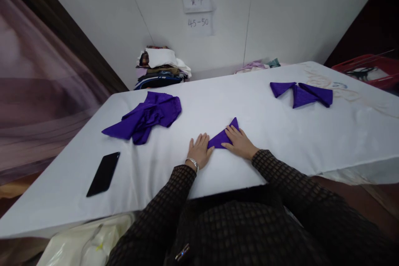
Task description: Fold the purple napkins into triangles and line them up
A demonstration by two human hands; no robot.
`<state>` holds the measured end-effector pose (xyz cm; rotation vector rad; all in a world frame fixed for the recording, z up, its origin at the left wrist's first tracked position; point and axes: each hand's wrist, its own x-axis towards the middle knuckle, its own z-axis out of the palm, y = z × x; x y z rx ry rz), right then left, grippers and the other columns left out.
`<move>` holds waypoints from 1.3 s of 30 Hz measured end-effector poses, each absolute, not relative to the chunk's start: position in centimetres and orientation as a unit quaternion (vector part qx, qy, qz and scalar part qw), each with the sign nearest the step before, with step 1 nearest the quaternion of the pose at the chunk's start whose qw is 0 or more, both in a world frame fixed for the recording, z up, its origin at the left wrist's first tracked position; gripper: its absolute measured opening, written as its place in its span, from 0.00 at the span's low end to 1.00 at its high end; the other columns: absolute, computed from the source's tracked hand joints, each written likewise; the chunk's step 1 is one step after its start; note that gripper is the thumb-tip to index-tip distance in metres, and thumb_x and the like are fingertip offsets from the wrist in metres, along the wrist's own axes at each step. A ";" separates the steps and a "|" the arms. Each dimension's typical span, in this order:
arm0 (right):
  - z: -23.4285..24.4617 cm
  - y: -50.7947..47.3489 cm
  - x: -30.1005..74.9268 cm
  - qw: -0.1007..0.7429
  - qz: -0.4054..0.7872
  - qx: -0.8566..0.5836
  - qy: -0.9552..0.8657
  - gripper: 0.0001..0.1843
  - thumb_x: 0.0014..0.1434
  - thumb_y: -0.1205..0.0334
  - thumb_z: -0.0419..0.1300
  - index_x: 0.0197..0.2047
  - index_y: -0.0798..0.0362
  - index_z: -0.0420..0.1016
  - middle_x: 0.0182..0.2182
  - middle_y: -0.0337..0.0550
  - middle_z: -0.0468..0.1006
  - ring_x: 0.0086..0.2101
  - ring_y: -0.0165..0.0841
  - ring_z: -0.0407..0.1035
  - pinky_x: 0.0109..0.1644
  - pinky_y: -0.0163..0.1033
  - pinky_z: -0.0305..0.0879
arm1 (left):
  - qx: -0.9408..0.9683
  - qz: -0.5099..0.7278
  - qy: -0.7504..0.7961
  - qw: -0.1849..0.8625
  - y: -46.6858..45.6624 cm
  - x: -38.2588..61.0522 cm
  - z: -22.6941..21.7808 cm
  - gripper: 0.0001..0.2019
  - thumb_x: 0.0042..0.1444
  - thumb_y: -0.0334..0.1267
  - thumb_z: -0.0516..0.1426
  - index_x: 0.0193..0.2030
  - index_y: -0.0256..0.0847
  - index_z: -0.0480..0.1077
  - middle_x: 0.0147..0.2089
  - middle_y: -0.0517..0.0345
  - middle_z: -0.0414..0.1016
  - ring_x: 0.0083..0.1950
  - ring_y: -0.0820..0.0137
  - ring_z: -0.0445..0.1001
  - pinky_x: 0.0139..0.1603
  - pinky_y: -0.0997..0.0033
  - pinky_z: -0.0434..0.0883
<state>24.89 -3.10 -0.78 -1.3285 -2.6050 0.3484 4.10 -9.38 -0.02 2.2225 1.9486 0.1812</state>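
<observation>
A purple cloth napkin (220, 140), folded into a triangle, lies flat on the white-covered table (199, 108) in front of me. My left hand (200, 151), with a bracelet at the wrist, rests at its left corner, fingers stretched out and the thumb on the cloth's edge. On the right part of the napkin my right hand (240, 143) lies flat with its fingers out, covering some of the cloth. One pointed corner sticks out beyond the right fingertips.
Crumpled purple cloths (152, 114) lie at the left, with a black phone (104, 174) nearer me. Folded purple napkins (304, 94) sit at the back right. Behind the table are stacked clothes (162, 66) and a red basket (368, 70). Paper signs (198, 0) hang on the wall.
</observation>
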 end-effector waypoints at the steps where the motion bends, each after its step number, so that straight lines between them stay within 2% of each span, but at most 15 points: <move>1: -0.8 -3.1 24.9 0.098 0.118 -0.449 -0.880 0.42 0.60 0.36 0.40 0.67 0.58 0.51 0.66 0.52 0.48 0.65 0.44 0.40 0.64 0.53 0.40 | 0.741 0.065 0.662 0.092 -9.7 3.5 -0.1 0.28 0.62 0.50 0.41 0.66 0.42 0.51 0.69 0.52 0.49 0.70 0.59 0.45 0.66 0.42 0.42; 6: -1.1 -3.1 25.1 0.095 0.114 -0.448 -0.882 0.43 0.60 0.35 0.39 0.67 0.58 0.50 0.66 0.52 0.48 0.65 0.44 0.39 0.65 0.53 0.39 | 0.687 0.124 0.709 0.100 -10.9 1.4 -0.3 0.22 0.60 0.44 0.47 0.59 0.42 0.62 0.67 0.51 0.57 0.69 0.59 0.49 0.66 0.44 0.46; 10: -1.4 -3.1 25.2 0.105 0.103 -0.442 -0.885 0.42 0.60 0.36 0.39 0.68 0.57 0.48 0.66 0.52 0.49 0.65 0.46 0.40 0.64 0.54 0.41 | 0.669 0.197 0.706 0.121 -11.1 1.1 -0.2 0.16 0.55 0.39 0.54 0.51 0.46 0.69 0.63 0.55 0.63 0.68 0.61 0.52 0.66 0.48 0.48; 16: -1.3 -3.3 25.2 0.111 0.094 -0.449 -0.882 0.41 0.61 0.37 0.40 0.67 0.57 0.49 0.66 0.52 0.51 0.64 0.46 0.42 0.64 0.54 0.43 | 0.678 0.230 0.680 0.160 -10.1 1.5 0.1 0.19 0.51 0.40 0.58 0.51 0.46 0.67 0.64 0.55 0.61 0.68 0.61 0.51 0.66 0.48 0.47; 25: -1.2 -3.5 25.4 0.123 0.102 -0.448 -0.880 0.40 0.61 0.39 0.41 0.68 0.57 0.45 0.66 0.53 0.48 0.65 0.46 0.38 0.64 0.56 0.41 | 0.694 0.259 0.651 0.165 -9.1 1.6 -0.1 0.05 0.52 0.39 0.58 0.37 0.45 0.70 0.60 0.59 0.67 0.67 0.64 0.53 0.66 0.52 0.51; 31: -1.3 -3.5 25.3 0.116 0.102 -0.450 -0.880 0.40 0.61 0.38 0.42 0.68 0.56 0.46 0.66 0.53 0.48 0.65 0.46 0.39 0.64 0.56 0.40 | 0.706 0.261 0.639 0.162 -9.2 1.4 0.0 0.08 0.54 0.42 0.57 0.41 0.46 0.70 0.61 0.58 0.65 0.67 0.64 0.54 0.66 0.53 0.51; 35: -1.0 -3.6 25.3 0.109 0.095 -0.451 -0.881 0.40 0.62 0.38 0.41 0.67 0.58 0.49 0.66 0.52 0.49 0.65 0.44 0.40 0.64 0.54 0.40 | 0.720 0.242 0.627 0.172 -8.9 1.4 0.1 0.05 0.55 0.41 0.56 0.37 0.46 0.70 0.60 0.60 0.66 0.67 0.65 0.53 0.67 0.53 0.49; 39: -0.9 -3.6 25.3 0.108 0.091 -0.449 -0.882 0.41 0.61 0.38 0.42 0.67 0.59 0.50 0.66 0.53 0.49 0.65 0.44 0.40 0.64 0.54 0.40 | 0.730 0.231 0.619 0.175 -8.7 1.3 0.0 0.06 0.54 0.42 0.57 0.38 0.45 0.69 0.61 0.58 0.66 0.68 0.63 0.53 0.66 0.50 0.47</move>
